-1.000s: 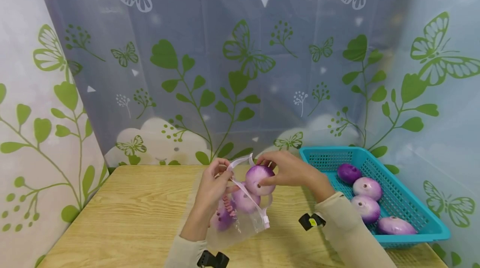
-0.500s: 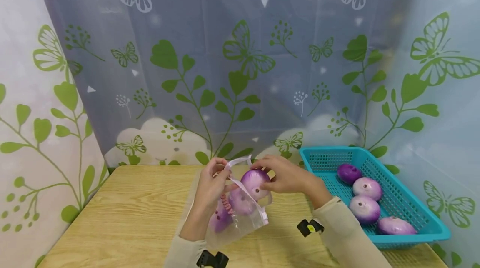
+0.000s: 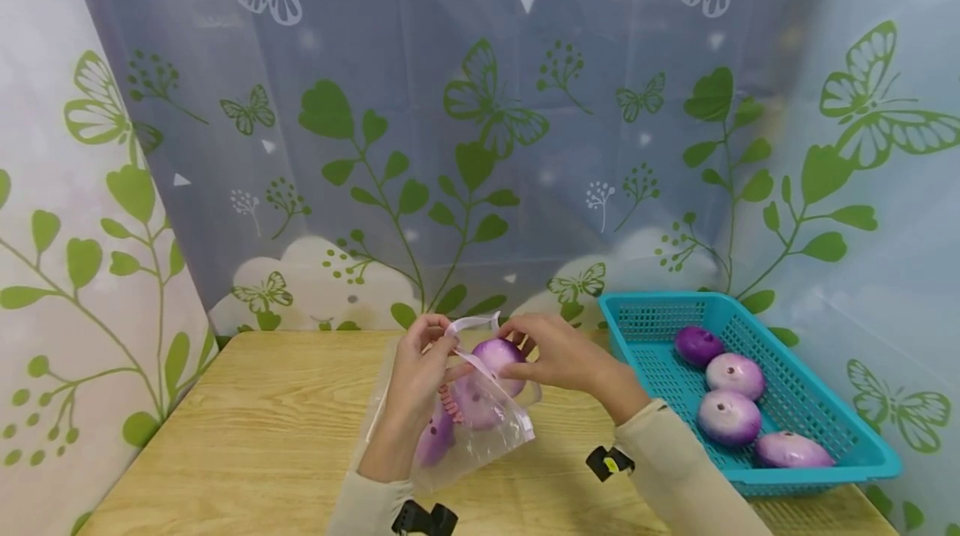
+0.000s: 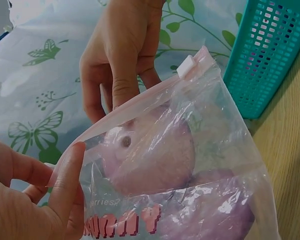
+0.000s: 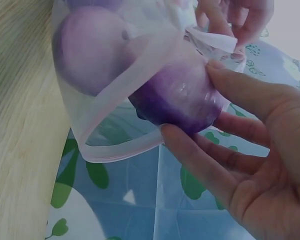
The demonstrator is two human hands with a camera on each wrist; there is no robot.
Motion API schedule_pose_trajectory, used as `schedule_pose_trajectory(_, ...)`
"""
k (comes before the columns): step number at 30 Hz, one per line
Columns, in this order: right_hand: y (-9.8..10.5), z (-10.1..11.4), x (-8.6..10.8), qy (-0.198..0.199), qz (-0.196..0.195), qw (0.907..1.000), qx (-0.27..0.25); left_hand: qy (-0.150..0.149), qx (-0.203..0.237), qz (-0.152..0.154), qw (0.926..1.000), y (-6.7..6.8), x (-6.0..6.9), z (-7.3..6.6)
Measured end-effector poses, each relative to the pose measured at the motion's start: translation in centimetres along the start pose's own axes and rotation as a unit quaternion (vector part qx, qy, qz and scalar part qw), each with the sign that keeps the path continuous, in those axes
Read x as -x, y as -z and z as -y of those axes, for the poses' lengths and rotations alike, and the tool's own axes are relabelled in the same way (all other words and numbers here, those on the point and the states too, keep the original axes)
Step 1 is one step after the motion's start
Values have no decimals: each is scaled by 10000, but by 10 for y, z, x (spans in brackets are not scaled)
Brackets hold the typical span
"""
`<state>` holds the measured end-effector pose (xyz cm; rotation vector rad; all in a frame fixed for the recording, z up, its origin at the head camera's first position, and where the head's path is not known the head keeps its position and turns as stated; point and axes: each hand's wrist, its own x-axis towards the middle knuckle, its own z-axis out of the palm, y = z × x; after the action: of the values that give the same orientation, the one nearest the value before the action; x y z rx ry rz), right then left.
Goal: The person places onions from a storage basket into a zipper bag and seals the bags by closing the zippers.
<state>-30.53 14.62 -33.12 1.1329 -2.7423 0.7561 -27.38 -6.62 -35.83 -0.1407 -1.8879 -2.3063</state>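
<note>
A clear zip bag (image 3: 487, 457) with a pink slider rim and pink lettering stands mouth upward above the wooden table. The left hand (image 3: 416, 373) pinches its rim between thumb and fingers. In the bag's mouth, the right hand (image 3: 566, 357) holds a purple-and-white onion (image 3: 495, 359) by its sides. The right wrist view shows this onion (image 5: 182, 97) partly past the rim, its dark purple end outside. Below it in the bag lie another pale onion (image 3: 474, 407) and a darker purple one (image 3: 435, 440), blurred by the plastic. The left wrist view shows the white slider (image 4: 186, 66).
A turquoise perforated basket (image 3: 652, 321) stands on the table's right side, holding several onions (image 3: 729, 418), one of them dark purple (image 3: 698, 346). A printed curtain (image 3: 390, 61) with butterflies and leaves hangs behind the table (image 3: 247, 436).
The right hand has moved left and slightly down, carrying the onion deeper into the bag's mouth. The left hand keeps its pinch on the rim, and the bag has shifted slightly left.
</note>
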Motion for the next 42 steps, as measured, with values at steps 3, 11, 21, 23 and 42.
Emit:
schedule_pose_trajectory(3, -2, 1, 0, -112, -109, 9998, 104, -19, 4, -6, 10000, 0, 0, 0)
schedule_pose_trajectory(11, -9, 4, 0, -132, -340, 9993, 125, -17, 27, -84, 10000, -1, 1, 0)
schedule_pose_trajectory(21, -15, 6, -4, 196, 142, 9994, -260, 100, 142, -238, 9996, -1, -1, 0)
schedule_pose_trajectory(23, -15, 5, -3, 325, 265, 9987, -298, 120, 134, -266, 9995, -1, -1, 0)
schedule_pose_trajectory(42, 33, -11, 16, 331, 620, 9974, -161, 125, 229, -215, 9994, 1, -1, -2)
